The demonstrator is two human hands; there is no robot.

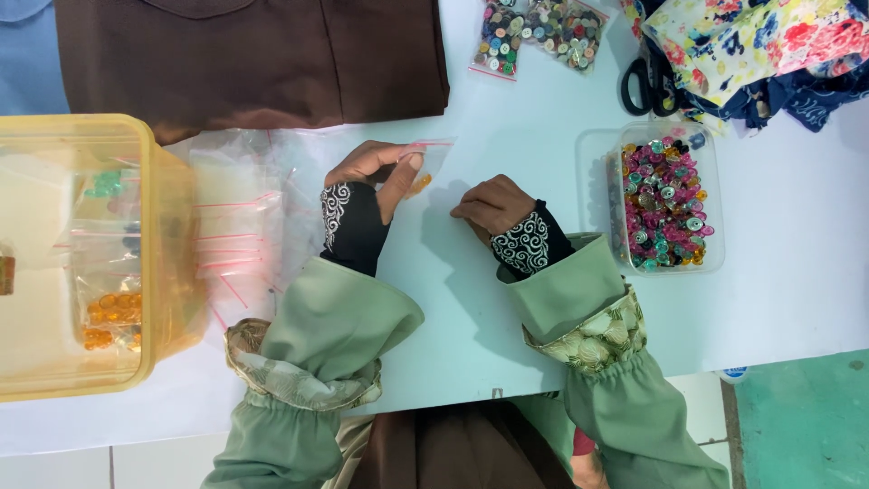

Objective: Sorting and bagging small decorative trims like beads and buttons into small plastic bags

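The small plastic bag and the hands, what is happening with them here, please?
A person in green sleeves sits at a white table. The left hand holds up a small clear zip bag with something orange inside. The right hand rests on the table, fingertips together. A clear tub of coloured buttons sits to the right, a yellow container with more bags to the left.

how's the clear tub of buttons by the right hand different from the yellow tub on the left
The clear tub is small and colourless and packed with loose pink, teal and orange buttons; the yellow tub is larger, amber-tinted, and holds small zip bags, some with orange beads. The clear tub sits just beyond the right hand; the yellow tub lies farther from the left hand. Both are open plastic tubs.
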